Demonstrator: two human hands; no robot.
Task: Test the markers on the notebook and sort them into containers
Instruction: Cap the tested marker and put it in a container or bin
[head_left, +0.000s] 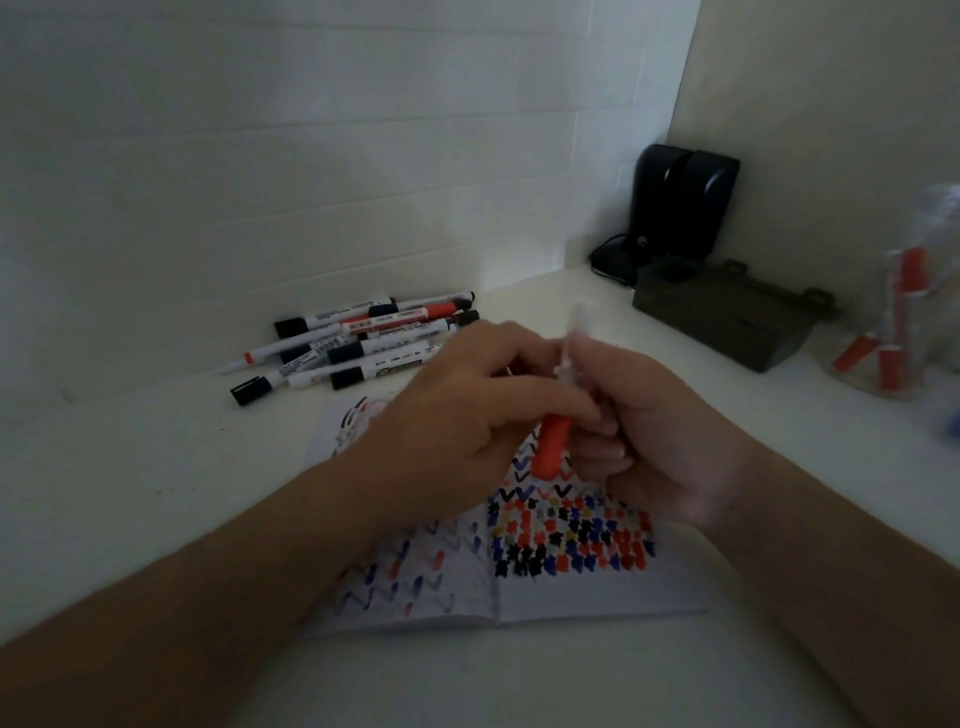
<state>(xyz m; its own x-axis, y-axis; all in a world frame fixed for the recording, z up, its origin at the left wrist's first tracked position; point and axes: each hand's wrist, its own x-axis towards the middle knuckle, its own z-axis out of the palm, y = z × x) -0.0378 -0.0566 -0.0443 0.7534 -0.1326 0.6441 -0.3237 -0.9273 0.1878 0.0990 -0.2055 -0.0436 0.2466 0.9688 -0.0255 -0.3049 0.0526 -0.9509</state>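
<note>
Both hands meet over an open notebook (561, 587) covered with red, blue and black scribbles. My right hand (649, 431) grips the white barrel of a marker (576, 332), whose upper end is blurred. My left hand (467, 405) pinches the marker's red cap (551, 449) at its lower end, above the page. A pile of several white markers (363, 340) with black and red caps lies at the back left of the notebook. A clear glass container (904, 322) holding red-capped markers stands at the far right.
A black device (680, 202) stands in the back corner against the wall, with a dark grey box (727, 322) in front of it. A blue object (953, 421) shows at the right edge. The white desk (130, 467) extends left of the notebook.
</note>
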